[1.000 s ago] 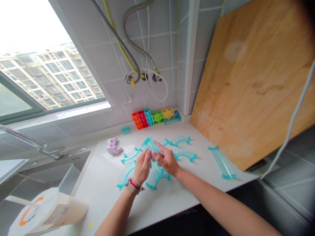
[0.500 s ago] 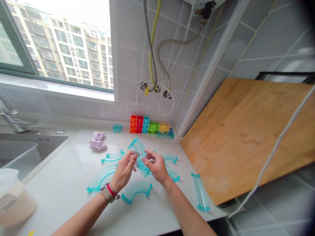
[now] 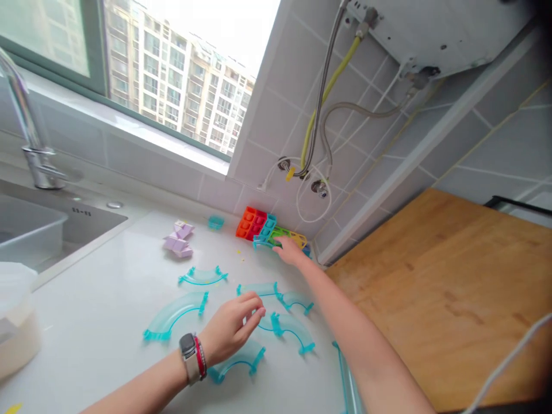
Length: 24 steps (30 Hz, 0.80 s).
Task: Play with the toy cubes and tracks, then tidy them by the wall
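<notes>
My right hand [image 3: 288,249] is stretched to the back of the counter, in front of the coloured blocks. Its fingers are closed on a clear teal track piece [image 3: 263,243], whose far part the hand hides. Loosely curled, my left hand [image 3: 235,322] hovers over the counter with a gap between thumb and fingers and nothing in it. Near it lie a curved teal track piece [image 3: 239,359], partly under the hand, and another curved piece [image 3: 297,330]. Further back are a teal piece [image 3: 259,289] and a small curve [image 3: 297,300].
Red-orange blocks [image 3: 252,223], a blue block [image 3: 268,225] and green and yellow ones line the wall. Lilac pieces [image 3: 179,238] and two more curves [image 3: 203,276] [image 3: 176,315] lie left. A wooden board [image 3: 452,287] leans right; the sink [image 3: 99,221] and a tub [image 3: 19,322] are left.
Both hands have let go of the curved teal track they held together. My right hand has reached to the back blocks and closed on a teal piece; the view has tilted.
</notes>
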Tool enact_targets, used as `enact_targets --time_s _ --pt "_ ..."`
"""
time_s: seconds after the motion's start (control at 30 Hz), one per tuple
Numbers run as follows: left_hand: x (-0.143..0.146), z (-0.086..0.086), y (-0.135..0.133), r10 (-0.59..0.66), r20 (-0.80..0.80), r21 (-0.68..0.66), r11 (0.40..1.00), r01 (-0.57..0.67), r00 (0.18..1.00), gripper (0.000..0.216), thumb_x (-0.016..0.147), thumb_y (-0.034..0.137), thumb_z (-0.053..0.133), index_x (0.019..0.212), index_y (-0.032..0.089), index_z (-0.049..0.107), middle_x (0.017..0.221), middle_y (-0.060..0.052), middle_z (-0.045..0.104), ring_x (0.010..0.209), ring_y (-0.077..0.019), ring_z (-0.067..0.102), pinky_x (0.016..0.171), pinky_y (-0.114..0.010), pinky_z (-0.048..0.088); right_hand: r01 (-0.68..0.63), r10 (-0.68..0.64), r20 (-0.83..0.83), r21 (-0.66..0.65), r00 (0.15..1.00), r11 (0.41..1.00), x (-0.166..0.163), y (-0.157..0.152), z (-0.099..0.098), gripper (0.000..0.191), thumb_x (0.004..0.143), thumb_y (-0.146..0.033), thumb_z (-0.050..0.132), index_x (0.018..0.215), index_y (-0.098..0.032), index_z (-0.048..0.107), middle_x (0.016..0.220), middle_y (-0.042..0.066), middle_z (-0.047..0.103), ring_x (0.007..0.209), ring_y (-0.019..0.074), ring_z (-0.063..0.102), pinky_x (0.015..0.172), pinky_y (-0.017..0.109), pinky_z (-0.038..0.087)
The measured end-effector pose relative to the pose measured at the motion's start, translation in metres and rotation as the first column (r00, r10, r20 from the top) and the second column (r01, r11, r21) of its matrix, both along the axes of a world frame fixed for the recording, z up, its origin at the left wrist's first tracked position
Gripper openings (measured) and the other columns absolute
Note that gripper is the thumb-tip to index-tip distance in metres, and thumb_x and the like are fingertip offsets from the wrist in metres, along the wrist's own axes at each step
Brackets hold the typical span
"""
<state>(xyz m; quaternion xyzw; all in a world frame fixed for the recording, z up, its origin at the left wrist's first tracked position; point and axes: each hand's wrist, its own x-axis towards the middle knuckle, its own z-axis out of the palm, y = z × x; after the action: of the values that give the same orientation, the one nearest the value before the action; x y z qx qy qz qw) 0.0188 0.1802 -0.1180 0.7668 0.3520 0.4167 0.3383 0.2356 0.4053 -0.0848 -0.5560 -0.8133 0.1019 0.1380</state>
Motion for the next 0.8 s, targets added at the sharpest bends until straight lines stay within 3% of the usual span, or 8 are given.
enact_targets --time_s 0.17,0.33,0.8 --pt "0.0 0.0 -0.001 0.006 -0.055 0.009 1.0 -0.005 0.998 0.033 0.105 0.034 0.039 0.085 0.02 0.061 0.083 -0.003 0.061 0.069 -0.0155 0.055 0.069 -0.028 0.045 0.005 -0.006 0.089 0.013 0.996 1.0 -0.012 0.02 -0.024 0.038 0.091 -0.019 0.068 0.129 -0.014 0.067 0.131 0.016 0.069 0.122 0.0274 0.064 0.105 0.043 0.047" --pt "0.004 -0.005 -0.003 -0.023 -0.078 0.02 0.999 0.025 0.997 0.031 0.105 0.033 0.041 0.084 0.021 0.062 0.082 -0.003 0.062 0.065 -0.0147 0.054 0.066 -0.027 0.043 -0.006 -0.005 0.133 0.086 0.991 0.996 -0.01 0.022 -0.036 0.04 0.093 -0.023 0.067 0.132 -0.015 0.066 0.133 0.015 0.067 0.125 0.0276 0.059 0.107 0.04 0.044" --pt "0.005 -0.014 0.0 -0.015 -0.152 0.034 0.999 0.02 0.988 0.034 0.105 0.036 0.039 0.085 0.021 0.062 0.077 -0.002 0.063 0.066 -0.0163 0.055 0.067 -0.027 0.044 0.051 -0.104 0.247 0.211 0.963 0.976 0.033 0.011 -0.032 0.037 0.081 -0.032 0.08 0.115 -0.02 0.071 0.121 0.01 0.062 0.118 0.0269 0.055 0.1 0.038 0.043"
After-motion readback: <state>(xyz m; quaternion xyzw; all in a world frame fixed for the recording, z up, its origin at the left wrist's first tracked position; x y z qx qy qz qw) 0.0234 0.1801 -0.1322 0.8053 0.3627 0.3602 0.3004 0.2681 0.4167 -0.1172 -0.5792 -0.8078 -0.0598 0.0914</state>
